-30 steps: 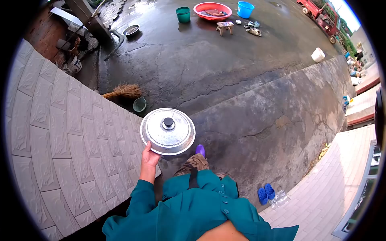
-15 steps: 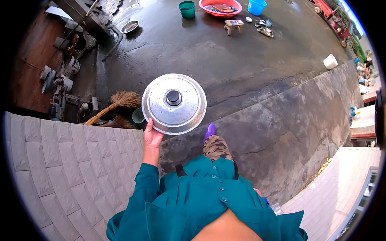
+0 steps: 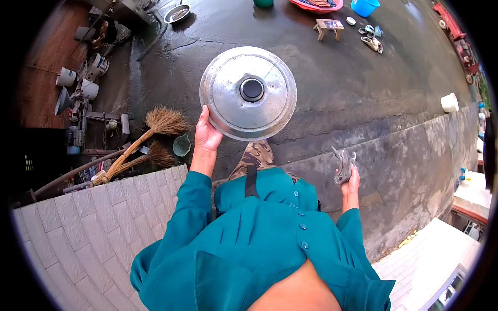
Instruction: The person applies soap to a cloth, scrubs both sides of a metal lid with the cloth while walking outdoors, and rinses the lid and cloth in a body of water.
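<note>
The left grip (image 3: 208, 136) pinches the near rim of a metal lid (image 3: 249, 115), thumb on top; the lid spreads forward and right of it. It looks stiff and fairly light, probably slippery if wet; the black knob (image 3: 252, 90) at its middle should give the surest hold. The right grip (image 3: 350, 182) holds a limp grey cloth (image 3: 343, 167), seemingly soft and easily bunched. Left of the left grip lies a broom (image 3: 165, 121).
</note>
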`<act>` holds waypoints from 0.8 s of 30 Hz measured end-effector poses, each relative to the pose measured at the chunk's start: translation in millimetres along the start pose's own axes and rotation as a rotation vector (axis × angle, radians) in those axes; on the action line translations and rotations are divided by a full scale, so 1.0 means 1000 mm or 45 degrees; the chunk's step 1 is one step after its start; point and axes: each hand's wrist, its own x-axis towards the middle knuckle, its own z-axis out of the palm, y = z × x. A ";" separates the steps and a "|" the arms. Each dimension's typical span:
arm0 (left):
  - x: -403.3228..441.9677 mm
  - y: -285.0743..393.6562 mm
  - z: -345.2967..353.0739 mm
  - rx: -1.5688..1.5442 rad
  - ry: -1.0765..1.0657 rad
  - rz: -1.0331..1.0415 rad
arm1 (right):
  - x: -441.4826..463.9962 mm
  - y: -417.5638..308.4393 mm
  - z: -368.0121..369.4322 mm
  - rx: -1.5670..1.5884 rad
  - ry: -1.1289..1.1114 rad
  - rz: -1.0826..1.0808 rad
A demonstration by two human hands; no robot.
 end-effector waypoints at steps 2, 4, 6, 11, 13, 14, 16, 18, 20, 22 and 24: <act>0.057 -0.015 0.006 -0.028 -0.048 -0.040 | 0.052 -0.018 0.053 0.040 -0.134 -0.063; 0.110 -0.025 0.007 -0.052 -0.068 -0.034 | 0.095 -0.031 0.104 0.153 -0.190 -0.065; 0.154 -0.026 0.008 -0.055 -0.052 -0.045 | 0.128 -0.042 0.131 0.276 -0.238 0.001; 0.270 -0.006 0.047 0.004 -0.032 -0.199 | 0.192 -0.079 0.195 0.554 -0.207 0.017; 0.318 -0.011 0.068 0.015 -0.014 -0.264 | 0.216 -0.093 0.205 0.596 -0.170 -0.044; 0.340 -0.017 0.082 0.105 -0.020 -0.257 | 0.219 -0.104 0.216 0.648 -0.115 -0.061; 0.387 -0.036 0.103 0.205 -0.026 -0.297 | 0.238 -0.119 0.219 0.683 -0.051 -0.093; 0.435 -0.062 0.119 0.098 -0.043 -0.343 | 0.254 -0.142 0.223 0.680 0.043 -0.118; 0.482 -0.091 0.139 0.010 0.007 -0.393 | 0.288 -0.168 0.217 0.724 0.069 -0.150; 0.526 -0.121 0.162 -0.122 0.016 -0.424 | 0.315 -0.205 0.230 0.800 0.143 -0.209; 0.576 -0.145 0.186 -0.136 0.015 -0.402 | 0.364 -0.232 0.225 0.863 0.214 -0.199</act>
